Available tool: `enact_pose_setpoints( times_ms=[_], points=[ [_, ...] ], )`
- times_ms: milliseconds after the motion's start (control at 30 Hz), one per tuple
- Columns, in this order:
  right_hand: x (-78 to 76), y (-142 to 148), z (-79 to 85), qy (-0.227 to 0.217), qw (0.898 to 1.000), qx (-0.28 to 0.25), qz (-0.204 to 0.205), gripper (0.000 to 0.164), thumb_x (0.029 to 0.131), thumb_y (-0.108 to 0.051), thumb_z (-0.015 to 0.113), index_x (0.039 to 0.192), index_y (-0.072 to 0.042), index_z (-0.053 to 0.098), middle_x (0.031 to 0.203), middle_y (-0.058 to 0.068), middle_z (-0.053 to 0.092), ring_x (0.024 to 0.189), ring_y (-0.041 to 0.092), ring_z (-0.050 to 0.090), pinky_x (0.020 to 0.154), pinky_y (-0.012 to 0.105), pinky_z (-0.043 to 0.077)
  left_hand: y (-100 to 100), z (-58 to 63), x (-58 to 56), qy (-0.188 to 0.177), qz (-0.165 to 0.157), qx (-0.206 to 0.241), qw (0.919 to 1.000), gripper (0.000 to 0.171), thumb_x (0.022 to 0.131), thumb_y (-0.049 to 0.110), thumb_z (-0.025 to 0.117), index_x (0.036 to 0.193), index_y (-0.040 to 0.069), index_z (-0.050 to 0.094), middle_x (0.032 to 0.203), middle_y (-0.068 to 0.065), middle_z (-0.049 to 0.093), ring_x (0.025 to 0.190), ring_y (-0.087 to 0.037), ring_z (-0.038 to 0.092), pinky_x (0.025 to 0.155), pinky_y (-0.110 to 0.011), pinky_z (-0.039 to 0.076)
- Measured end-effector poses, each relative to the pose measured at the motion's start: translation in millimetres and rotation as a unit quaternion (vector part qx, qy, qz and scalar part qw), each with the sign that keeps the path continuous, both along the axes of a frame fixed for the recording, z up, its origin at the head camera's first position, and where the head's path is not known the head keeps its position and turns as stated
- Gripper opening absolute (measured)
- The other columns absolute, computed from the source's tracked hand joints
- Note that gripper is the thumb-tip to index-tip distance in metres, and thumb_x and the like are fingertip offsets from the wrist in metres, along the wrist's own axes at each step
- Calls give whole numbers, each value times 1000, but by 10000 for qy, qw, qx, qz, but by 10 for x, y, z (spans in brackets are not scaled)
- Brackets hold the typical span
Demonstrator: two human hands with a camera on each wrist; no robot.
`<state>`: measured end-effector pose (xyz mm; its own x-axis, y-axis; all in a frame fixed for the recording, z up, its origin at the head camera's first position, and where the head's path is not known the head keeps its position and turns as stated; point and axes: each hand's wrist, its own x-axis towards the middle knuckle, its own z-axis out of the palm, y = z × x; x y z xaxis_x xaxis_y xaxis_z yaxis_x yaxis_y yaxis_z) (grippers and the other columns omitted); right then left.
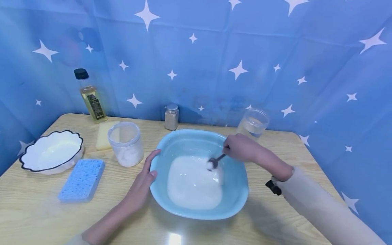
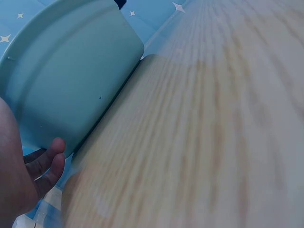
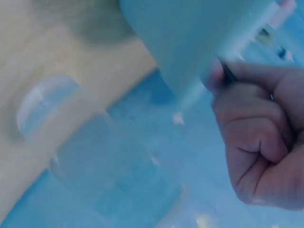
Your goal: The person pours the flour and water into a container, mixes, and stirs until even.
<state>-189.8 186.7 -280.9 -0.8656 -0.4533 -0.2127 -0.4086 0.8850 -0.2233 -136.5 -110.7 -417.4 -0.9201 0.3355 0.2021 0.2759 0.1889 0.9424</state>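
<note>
On the table stands a light blue plastic basin (image 1: 239,200) with a white liquid (image 1: 193,190) in its bottom. My left hand (image 1: 139,185) rests against the basin's left side, index fingertip and thumb at the rim. In the left wrist view, the other fingers (image 2: 47,166) lie by the outer wall, fairly loose. With curled fingers my right hand (image 1: 242,148) grips the handle of a small dark spoon (image 1: 213,162) over the liquid. Something white is in the spoon's bowl. The right wrist view shows only a bit of the handle.
Left of the basin are a jar of white powder (image 1: 130,154), a yellow sponge (image 1: 103,136), a blue sponge (image 1: 82,180), a scalloped white dish (image 1: 52,154) and an oil bottle (image 1: 93,102). Behind stand a shaker jar (image 1: 171,117) and a clear glass jar (image 1: 252,122).
</note>
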Motion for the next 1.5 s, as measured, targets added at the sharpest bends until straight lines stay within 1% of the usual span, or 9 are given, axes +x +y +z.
enact_pose_setpoints(
  times_ms=[133, 267, 400, 667, 900, 1033, 1200, 1333, 1500],
  points=[
    [45, 78, 87, -1002, 9930, -53, 618, 31, 90, -11, 55, 60, -10, 57, 51, -6, 38, 45, 6, 28, 48, 22, 30, -20, 4, 0, 20, 47, -72, 10000, 47, 100, 30, 26, 146, 36, 17, 143, -10, 32, 111, -32, 51, 77, -27, 50],
    [67, 14, -44, -1687, 9744, -553, 1378, 28, 92, -12, 55, 66, -8, 62, 55, -6, 47, 47, 3, 31, 50, 20, 31, -26, -10, -5, 58, 54, -20, 10000, 47, 100, 28, 26, 146, 36, 17, 142, -11, 34, 109, -32, 53, 75, -28, 51],
    [87, -117, -221, -1497, 9700, -995, 1637, 27, 94, -14, 53, 70, -9, 63, 57, -8, 47, 48, 2, 32, 51, 20, 32, -16, -24, -8, 99, 33, 48, 9999, 48, 100, 26, 26, 146, 35, 17, 139, -12, 37, 103, -29, 56, 73, -30, 52],
    [80, -331, -363, -659, 9844, -1433, 782, 26, 95, -16, 51, 75, -7, 65, 55, -7, 42, 46, 6, 31, 48, 22, 31, 1, -9, 5, 251, 128, 25, 9996, 48, 99, 24, 27, 146, 33, 19, 134, -15, 43, 96, -25, 59, 73, -32, 52],
    [-38, -121, -297, 244, 9960, -851, 157, 26, 94, -15, 53, 71, -9, 61, 53, -4, 40, 46, 9, 33, 48, 24, 33, 4, -25, 16, 71, 107, 39, 9999, 47, 100, 26, 26, 146, 35, 18, 136, -14, 42, 95, -26, 60, 69, -30, 53],
    [-15, 80, -140, 53, 9991, -417, 100, 28, 93, -13, 54, 66, -9, 59, 52, -4, 38, 46, 8, 31, 47, 24, 31, 8, -26, 3, 99, 48, 64, 9999, 47, 100, 26, 26, 146, 35, 17, 136, -14, 42, 95, -26, 61, 69, -31, 53],
    [87, 206, 24, -881, 9936, -366, 605, 28, 90, -10, 56, 62, -10, 58, 52, -7, 38, 46, 5, 29, 48, 22, 31, -3, -20, -7, 157, 21, 68, 9999, 47, 100, 25, 26, 146, 35, 17, 133, -15, 45, 93, -25, 62, 69, -31, 53],
    [132, 145, -26, -1457, 9790, -669, 1257, 26, 93, -12, 55, 67, -10, 62, 57, -7, 48, 49, 3, 34, 51, 21, 34, -10, -30, -10, 67, 23, 104, 9999, 48, 100, 24, 27, 146, 35, 18, 134, -15, 44, 95, -26, 61, 70, -31, 53],
    [139, -9, -202, -1400, 9700, -1179, 1601, 26, 95, -16, 52, 72, -9, 64, 58, -10, 47, 50, 2, 34, 50, 20, 32, -1, -20, -17, 106, 33, 132, 9999, 48, 100, 25, 27, 146, 36, 17, 137, -13, 41, 99, -27, 59, 72, -31, 52]
  ],
)
